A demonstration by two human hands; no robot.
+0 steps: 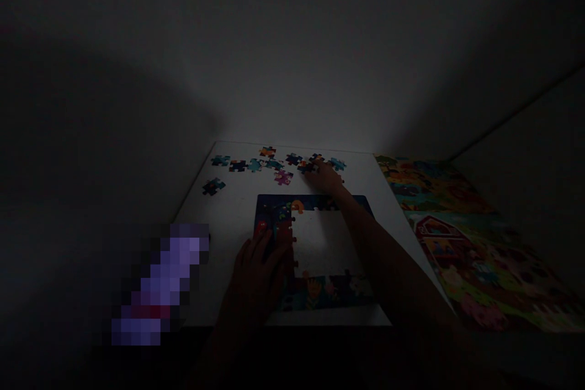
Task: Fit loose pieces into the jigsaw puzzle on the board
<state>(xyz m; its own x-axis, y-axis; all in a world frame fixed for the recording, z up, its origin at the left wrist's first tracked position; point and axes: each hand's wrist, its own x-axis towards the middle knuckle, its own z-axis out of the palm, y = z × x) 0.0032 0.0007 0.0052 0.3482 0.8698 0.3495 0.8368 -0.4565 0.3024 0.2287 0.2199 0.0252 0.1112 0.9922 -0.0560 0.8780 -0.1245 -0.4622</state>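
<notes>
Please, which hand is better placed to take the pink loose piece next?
Probably the right hand: it reaches among the loose pieces, near the pink piece. The left hand lies farther off, on the left side of the joined border.

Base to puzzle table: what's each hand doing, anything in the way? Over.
Left hand resting on unfinished puzzle, left side. Right hand at loose pieces, hold unclear. Right forearm crosses puzzle's right side.

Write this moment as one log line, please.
left hand: on partly assembled jigsaw puzzle | right hand: at loose puzzle pieces | farm picture: at right
</notes>
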